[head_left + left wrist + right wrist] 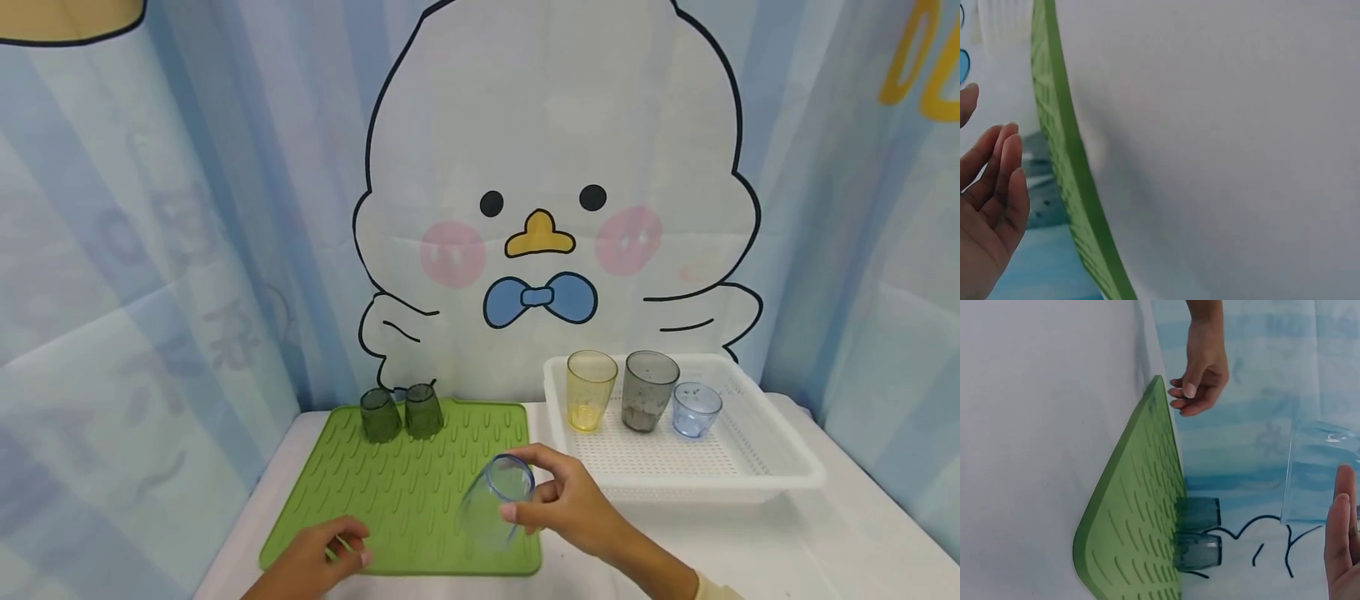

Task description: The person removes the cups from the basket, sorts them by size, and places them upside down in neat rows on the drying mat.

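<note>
A clear bluish glass (491,504) is pinched at its blue-edged end by my right hand (573,504), tilted above the front right of the green ribbed mat (405,500). In the right wrist view the same glass (1319,472) shows at the right edge, beside the fingers of my right hand (1342,537). My left hand (315,554) hovers over the mat's front left corner, fingers loosely bent and holding nothing; the left wrist view shows this hand (991,200) empty too. Two dark green glasses (380,415) (423,411) stand side by side at the mat's back left.
A white perforated basket (757,482) stands at the right with a yellow glass (591,392), a grey glass (648,392) and a small blue glass (696,410) in it. A printed curtain (540,125) hangs behind and on both sides of the white table (712,550).
</note>
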`<action>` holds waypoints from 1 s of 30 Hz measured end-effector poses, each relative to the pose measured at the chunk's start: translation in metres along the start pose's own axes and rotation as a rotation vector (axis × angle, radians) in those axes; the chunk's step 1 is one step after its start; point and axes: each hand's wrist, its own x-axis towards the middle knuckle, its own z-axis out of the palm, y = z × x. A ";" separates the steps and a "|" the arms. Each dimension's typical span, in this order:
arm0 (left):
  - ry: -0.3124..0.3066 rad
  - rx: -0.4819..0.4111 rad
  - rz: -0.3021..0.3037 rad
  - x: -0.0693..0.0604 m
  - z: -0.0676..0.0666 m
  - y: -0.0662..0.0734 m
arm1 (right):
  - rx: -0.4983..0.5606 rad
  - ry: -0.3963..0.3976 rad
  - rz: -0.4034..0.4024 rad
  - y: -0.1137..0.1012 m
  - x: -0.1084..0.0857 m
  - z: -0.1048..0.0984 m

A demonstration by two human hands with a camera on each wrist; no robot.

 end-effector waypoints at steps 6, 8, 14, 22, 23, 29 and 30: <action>0.057 0.025 -0.113 -0.003 -0.019 -0.021 | -0.047 0.046 0.038 0.000 0.010 0.001; 0.075 0.042 -0.150 -0.004 -0.023 -0.026 | -0.063 0.055 0.046 0.002 0.012 0.001; 0.117 0.085 -0.236 -0.009 -0.034 -0.040 | -0.113 0.096 0.101 0.004 0.021 0.001; 0.141 0.138 -0.293 -0.015 -0.045 -0.052 | -0.156 0.149 0.116 0.009 0.037 0.005; 0.141 0.134 -0.301 -0.016 -0.045 -0.053 | -0.157 0.155 0.116 0.009 0.040 0.006; 0.098 0.076 -0.276 -0.016 -0.050 -0.059 | -0.159 0.203 0.147 0.012 0.053 0.011; 0.094 0.067 -0.278 -0.016 -0.050 -0.060 | -0.161 0.213 0.150 0.013 0.056 0.012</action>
